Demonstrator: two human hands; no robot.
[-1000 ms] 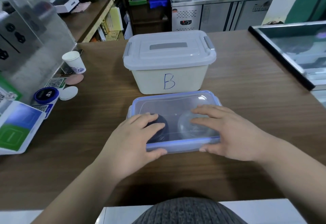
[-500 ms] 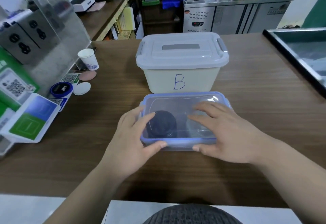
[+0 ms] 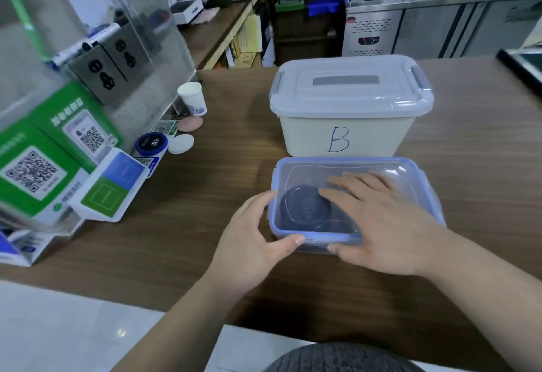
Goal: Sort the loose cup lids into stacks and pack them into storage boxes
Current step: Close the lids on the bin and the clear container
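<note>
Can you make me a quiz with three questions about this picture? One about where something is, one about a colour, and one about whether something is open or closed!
1. Where does the box marked B stand?
A. Just behind the clear box
B. On the floor
C. Stacked on top of the clear box

2. What colour is the rim of the clear box's lid?
A. Red
B. Blue
C. Yellow

3. How is the box marked B?
A. Its lid is off
B. Tipped on its side
C. Closed, with its grey lid on

Answers: 1 A, it stands on the far side of the clear box. 2 B, a blue band runs round the lid. 3 C, the grey lid sits flat on top.
</note>
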